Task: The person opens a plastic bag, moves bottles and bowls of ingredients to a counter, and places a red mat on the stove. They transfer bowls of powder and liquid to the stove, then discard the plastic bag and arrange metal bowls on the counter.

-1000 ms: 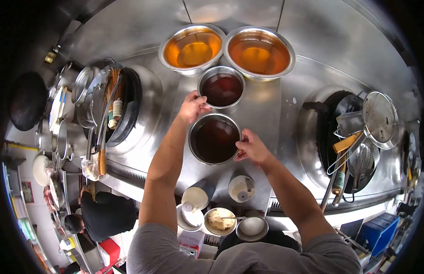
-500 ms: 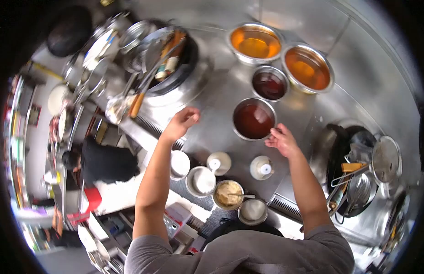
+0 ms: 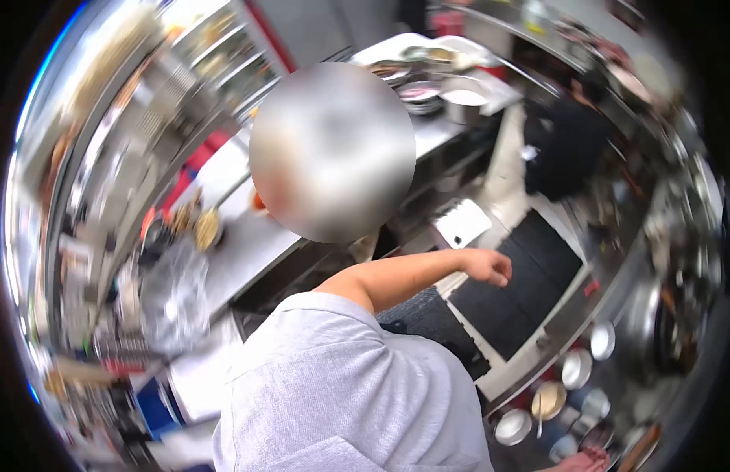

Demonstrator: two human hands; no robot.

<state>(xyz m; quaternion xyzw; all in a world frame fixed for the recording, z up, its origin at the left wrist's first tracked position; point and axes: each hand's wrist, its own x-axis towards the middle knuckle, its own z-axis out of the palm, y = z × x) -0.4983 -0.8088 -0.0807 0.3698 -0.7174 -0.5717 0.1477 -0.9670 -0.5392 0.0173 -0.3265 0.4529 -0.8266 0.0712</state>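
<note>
My left hand (image 3: 488, 267) hangs out in front of me over the dark floor mats (image 3: 522, 287), its fingers curled in and nothing visible in them. At the bottom right edge, part of my right hand (image 3: 587, 460) shows, blurred by motion. Close to it are small metal bowls: one of pale yellow paste (image 3: 548, 398) with a spoon in it, and a bowl of white contents (image 3: 513, 427). A squeeze bottle (image 3: 595, 403) stands just behind that hand.
A person in black (image 3: 569, 141) stands at the far counter on the right. A steel counter (image 3: 247, 263) runs along the left, carrying a clear plastic bag (image 3: 176, 299). Stacked plates (image 3: 420, 98) sit at its far end. A white box (image 3: 462, 223) is near the mats.
My view has swung left, away from the bowls of liquid. My left hand has gone from above the steel worktop to over the floor; my right hand now sits at the lower edge.
</note>
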